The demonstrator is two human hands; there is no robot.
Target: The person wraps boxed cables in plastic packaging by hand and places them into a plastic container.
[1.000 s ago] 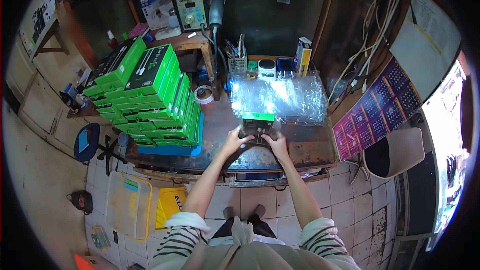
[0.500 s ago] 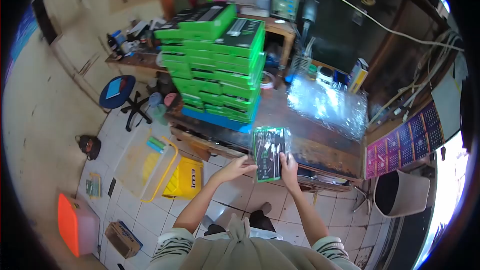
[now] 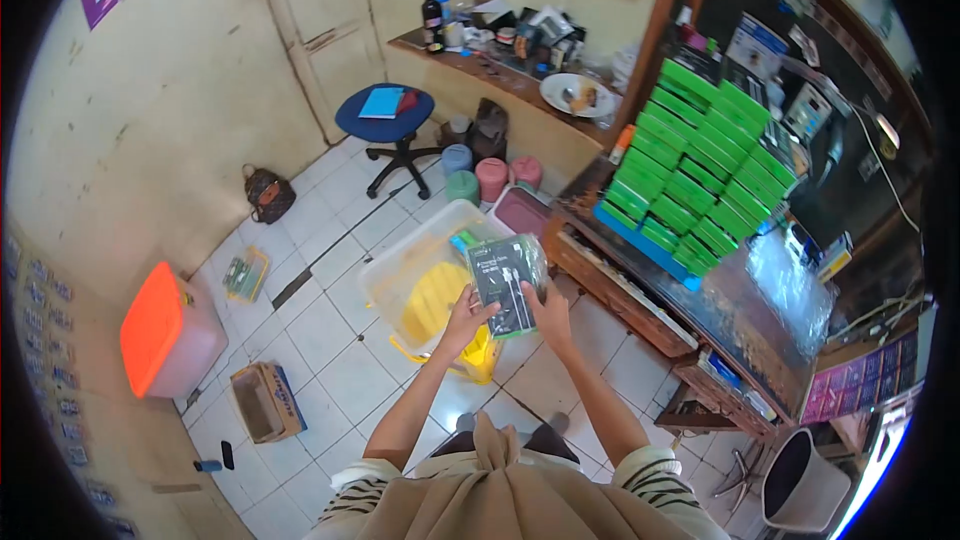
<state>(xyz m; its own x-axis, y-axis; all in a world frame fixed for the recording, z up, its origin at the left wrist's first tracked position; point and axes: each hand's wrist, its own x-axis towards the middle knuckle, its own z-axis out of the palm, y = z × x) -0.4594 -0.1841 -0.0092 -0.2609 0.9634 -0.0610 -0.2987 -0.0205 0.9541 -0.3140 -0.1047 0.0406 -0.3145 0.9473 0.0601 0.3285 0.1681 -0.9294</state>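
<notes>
A flat black box with green edges (image 3: 503, 285), wrapped in clear plastic, is held up in front of me. My right hand (image 3: 550, 315) grips its right side, thumb on the front face. At the lower left edge, my left hand (image 3: 466, 322) closes on the box with the thumb over its front. Behind and below it stands a clear plastic tub (image 3: 395, 265) with yellow inside and small green and blue items near its far edge. A yellow container (image 3: 480, 360) shows beneath the tub.
Many green boxes (image 3: 690, 160) are stacked on a blue base on the wooden workbench (image 3: 640, 265) to the right. Clear plastic bags (image 3: 790, 285) lie beyond. On the floor are an orange-lidded bin (image 3: 160, 330), a cardboard box (image 3: 266, 405) and a blue stool (image 3: 385, 112).
The view has swung left, away from the bench, and the wrapped box is now in front of the tub. My left hand, beside the box's edge before, now grips it too.
</notes>
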